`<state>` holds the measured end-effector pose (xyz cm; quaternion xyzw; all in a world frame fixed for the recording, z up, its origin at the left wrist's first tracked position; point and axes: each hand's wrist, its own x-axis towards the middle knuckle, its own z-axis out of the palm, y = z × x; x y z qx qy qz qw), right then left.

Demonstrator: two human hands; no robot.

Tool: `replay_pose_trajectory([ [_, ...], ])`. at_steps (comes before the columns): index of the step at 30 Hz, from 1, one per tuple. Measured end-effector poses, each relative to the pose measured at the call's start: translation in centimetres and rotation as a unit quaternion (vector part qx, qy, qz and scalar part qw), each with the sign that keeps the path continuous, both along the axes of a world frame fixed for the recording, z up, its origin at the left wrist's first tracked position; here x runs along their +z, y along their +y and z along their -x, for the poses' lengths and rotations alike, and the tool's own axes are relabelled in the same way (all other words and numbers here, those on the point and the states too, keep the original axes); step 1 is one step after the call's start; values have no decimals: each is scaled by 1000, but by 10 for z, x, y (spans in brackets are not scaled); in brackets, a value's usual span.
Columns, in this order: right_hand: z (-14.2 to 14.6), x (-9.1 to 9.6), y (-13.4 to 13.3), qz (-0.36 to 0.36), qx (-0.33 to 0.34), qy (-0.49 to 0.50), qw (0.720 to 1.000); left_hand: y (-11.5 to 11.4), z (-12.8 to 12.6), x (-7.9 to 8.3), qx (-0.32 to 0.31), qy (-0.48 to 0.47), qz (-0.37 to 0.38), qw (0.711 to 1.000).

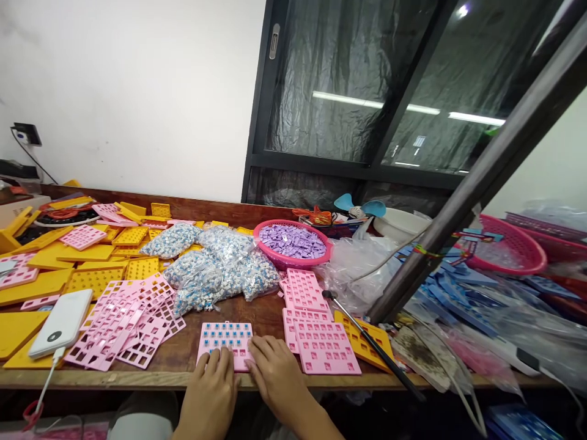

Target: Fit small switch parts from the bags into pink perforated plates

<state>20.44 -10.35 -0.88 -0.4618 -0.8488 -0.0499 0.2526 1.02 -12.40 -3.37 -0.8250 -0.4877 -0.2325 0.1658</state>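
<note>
A pink keyboard plate (226, 329), with rows of blue-and-white key switches set in its upper part, lies flat at the table's front edge. My left hand (211, 377) rests over its lower left part, fingers stretched out and tips on the plate. At its right edge is my right hand (278, 371), fingers extended against the side and thumb lower down by the front corner. Nothing shows lifted in either hand. What is under the left fingers is hidden. To the right lie several pink plates (326, 347) with square holes, partly overlapping.
Clear bags of blue-and-white switches (224, 260) lie behind the plate. A pink basket (293, 263) holds purple pieces. Yellow panels (94, 281), loose pink grids (114, 324) and a white power bank (62, 324) are left. A black-handled hammer (367, 336) and slanted post (431, 244) stand right.
</note>
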Motion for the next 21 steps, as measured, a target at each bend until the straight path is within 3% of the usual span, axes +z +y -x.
replay_pose_trajectory([
  [4,6,-4,-5,-46,-5,-63,997,21,21,17,-15,-95,63,993],
  [7,8,-7,-6,-73,-2,-102,992,57,51,34,29,-161,110,980],
  [10,6,-9,-5,-71,10,-96,993,92,75,38,63,-148,150,975],
  [13,1,-7,-1,-14,24,-3,1000,113,84,36,65,-114,177,975],
  [16,-3,0,8,88,10,94,992,123,82,35,94,-90,192,973],
  [21,-3,16,24,185,-10,136,973,127,80,39,132,-55,214,966],
])
